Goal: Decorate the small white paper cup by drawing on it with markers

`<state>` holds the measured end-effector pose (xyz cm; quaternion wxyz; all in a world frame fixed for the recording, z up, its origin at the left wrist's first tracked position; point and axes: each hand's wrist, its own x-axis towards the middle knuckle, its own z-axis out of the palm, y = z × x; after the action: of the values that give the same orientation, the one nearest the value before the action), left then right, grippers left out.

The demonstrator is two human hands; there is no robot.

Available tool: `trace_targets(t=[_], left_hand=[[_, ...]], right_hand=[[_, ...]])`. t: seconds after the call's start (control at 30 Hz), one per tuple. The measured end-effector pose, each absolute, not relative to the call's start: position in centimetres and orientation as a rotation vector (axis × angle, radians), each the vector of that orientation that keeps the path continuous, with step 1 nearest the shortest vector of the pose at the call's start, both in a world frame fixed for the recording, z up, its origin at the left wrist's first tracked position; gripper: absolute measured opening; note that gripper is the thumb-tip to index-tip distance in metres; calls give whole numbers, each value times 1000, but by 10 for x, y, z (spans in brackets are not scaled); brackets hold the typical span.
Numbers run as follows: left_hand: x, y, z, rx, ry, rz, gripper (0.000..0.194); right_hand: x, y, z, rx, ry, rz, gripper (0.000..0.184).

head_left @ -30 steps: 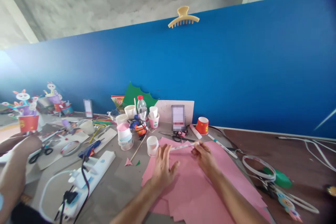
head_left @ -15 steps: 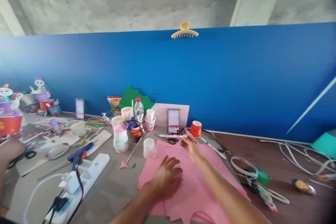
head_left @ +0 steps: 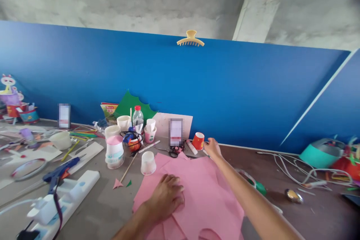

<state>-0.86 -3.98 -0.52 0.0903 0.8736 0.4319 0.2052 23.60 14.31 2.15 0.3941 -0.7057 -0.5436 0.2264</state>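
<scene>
My left hand (head_left: 166, 197) lies on a stack of pink paper sheets (head_left: 206, 191), its fingers stretched out and pressing the top sheet. Beyond the stack's far edge, my right hand (head_left: 213, 148) is beside a red paper cup (head_left: 198, 141), fingers curled together; what they hold, if anything, is hidden. A bit of a teal-marked pen (head_left: 206, 153) shows just below that hand. Left of the red cup lie a pink-and-white tube (head_left: 191, 147) and black-handled scissors (head_left: 173, 153). A white pen (head_left: 149, 146) rests behind an upturned white cup (head_left: 148, 163).
Stacked cups (head_left: 114, 152), a bottle (head_left: 137, 118) and a green scalloped sheet (head_left: 131, 105) stand toward the blue partition (head_left: 239, 90). A glue gun (head_left: 62, 170) and a power strip (head_left: 74, 198) are at left. White cables (head_left: 298, 168) and a teal container (head_left: 320, 153) lie right.
My right hand has put down the white pen, now left of the scissors, and moved right to beside the red cup. My left hand stays on the pink paper. The view has turned right.
</scene>
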Motion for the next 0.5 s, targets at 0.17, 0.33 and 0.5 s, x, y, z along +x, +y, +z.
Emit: trace_targets(t=[0.17,0.33,0.5], left_hand=[[-6,-41,2,2592,1413,495,9],[-7,-42,1,2553,1416,499,14],[-12,-41,-9,2553,1345,549,25]], right_hand=[[252,156,26,-1916,-1437,400,53],[233,167,19,-1980,-1510,347,70],[221,178,17,-2007,-1532,361,82]])
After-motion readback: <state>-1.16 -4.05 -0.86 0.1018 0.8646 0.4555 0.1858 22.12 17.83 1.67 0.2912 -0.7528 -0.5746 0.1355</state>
